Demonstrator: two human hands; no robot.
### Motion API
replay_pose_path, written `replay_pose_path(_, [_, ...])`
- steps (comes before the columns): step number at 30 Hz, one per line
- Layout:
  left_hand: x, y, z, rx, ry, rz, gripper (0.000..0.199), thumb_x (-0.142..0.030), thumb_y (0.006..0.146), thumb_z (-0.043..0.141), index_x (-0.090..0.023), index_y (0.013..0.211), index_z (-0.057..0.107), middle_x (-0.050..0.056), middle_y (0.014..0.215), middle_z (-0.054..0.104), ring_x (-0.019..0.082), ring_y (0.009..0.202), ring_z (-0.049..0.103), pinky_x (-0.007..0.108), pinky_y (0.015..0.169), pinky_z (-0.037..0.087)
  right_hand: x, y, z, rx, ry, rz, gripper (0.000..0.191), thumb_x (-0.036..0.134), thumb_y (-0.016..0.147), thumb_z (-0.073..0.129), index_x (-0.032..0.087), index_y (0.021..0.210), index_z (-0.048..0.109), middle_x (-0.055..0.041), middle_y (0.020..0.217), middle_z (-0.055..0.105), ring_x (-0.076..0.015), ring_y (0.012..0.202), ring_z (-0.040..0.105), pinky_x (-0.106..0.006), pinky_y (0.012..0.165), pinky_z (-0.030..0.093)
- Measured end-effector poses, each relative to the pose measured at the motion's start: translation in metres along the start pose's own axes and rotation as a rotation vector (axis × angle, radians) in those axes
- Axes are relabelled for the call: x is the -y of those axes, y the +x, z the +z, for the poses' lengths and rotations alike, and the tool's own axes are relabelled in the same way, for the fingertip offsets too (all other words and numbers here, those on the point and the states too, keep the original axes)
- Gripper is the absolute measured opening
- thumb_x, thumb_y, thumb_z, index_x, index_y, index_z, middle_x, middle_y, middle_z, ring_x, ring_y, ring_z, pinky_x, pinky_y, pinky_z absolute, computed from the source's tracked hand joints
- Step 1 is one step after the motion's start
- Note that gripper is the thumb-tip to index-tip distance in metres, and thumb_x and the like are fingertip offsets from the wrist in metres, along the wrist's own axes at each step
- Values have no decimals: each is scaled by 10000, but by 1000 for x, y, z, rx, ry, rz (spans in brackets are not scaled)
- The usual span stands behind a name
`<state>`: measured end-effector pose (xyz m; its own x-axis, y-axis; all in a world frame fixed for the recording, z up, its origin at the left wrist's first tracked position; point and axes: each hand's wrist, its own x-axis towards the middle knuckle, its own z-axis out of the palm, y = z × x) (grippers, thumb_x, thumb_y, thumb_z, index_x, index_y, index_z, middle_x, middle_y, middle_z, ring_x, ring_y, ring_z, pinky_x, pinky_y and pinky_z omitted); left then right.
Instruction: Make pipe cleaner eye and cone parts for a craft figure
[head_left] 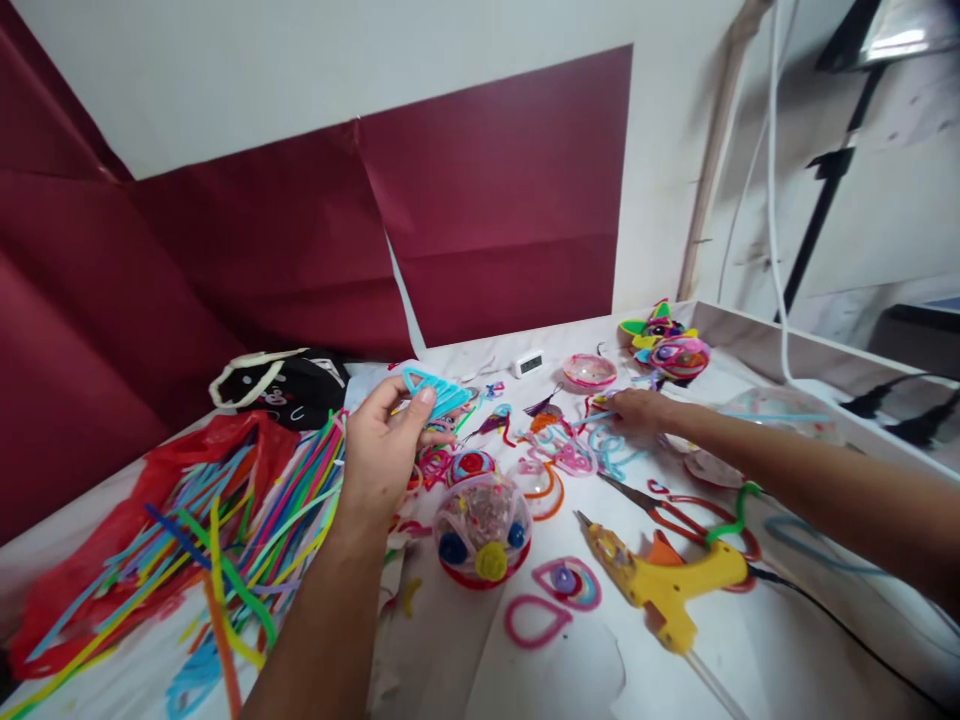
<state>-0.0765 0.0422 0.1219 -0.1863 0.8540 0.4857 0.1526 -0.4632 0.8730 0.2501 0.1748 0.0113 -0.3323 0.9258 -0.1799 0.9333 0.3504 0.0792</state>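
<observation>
Taking the clear ball [482, 520] as the clock's centre, the left hand [384, 440] is at ten o'clock, its fingers pinched narrowly on a light-blue looped piece [444, 396], which is held up between eleven and twelve. That grip seems to take only one end, so the rows of loops could bend or spread if squeezed too hard, and the piece could slip into the clutter below if held too loosely. The right hand [634, 410] reaches to two o'clock among small shaped pieces; whether its fingers close on one I cannot tell. Pieces lie so near each other there, with a curled light-blue stem [616, 458] just beside the hand, that a neighbour could be dragged along or knocked out of shape. The yellow glue gun [667, 580] lies at three o'clock, nozzle pointing to ten; if it is hot, which cannot be seen, a low sweep of the right forearm could meet it. Its black cord [832, 625] runs towards four o'clock and might snag a sleeveless arm's path. The orange-handled scissors [679, 515] beside it point their blades towards the pieces, so a careless reach could graze them.
</observation>
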Motion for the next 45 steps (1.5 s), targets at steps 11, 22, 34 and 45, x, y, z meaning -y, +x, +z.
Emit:
replay_pose_path(11, [1, 5, -9, -11, 37, 24, 246, -357, 708, 679, -165, 851, 626, 5, 804, 587, 127, 649, 574, 201, 471, 520, -6, -3, -11, -109, 101, -5, 256, 328, 891, 523, 163, 1079, 580, -64, 1069, 609, -166, 893, 604, -360, 773, 510])
replay_pose_path(22, [18, -8, -22, 37, 208, -117, 234, -396, 738, 631, -184, 831, 601, -34, 618, 568, 129, 444, 583, 209, 405, 446, 50, 47, -67, -210, 176, -224, 275, 324, 893, 519, 168, 1114, 568, -69, 1119, 591, -182, 931, 597, -375, 790, 509])
replay_pose_path(34, [75, -25, -58, -276, 100, -257, 320, -445, 728, 645, -182, 892, 565, -49, 620, 555, 107, 454, 529, 199, 411, 395, 149, 164, -59, -134, 85, -379, 310, 314, 884, 537, 176, 1162, 543, -79, 1172, 564, -202, 990, 581, -399, 819, 499])
replay_pose_path(45, [76, -26, -62, -240, 132, -221, 243, -404, 755, 630, -179, 832, 577, -66, 577, 513, 73, 422, 471, 176, 399, 359, 156, 174, -59, -143, 174, -322, 312, 314, 888, 530, 169, 1164, 540, -85, 1174, 563, -198, 981, 583, -404, 819, 500])
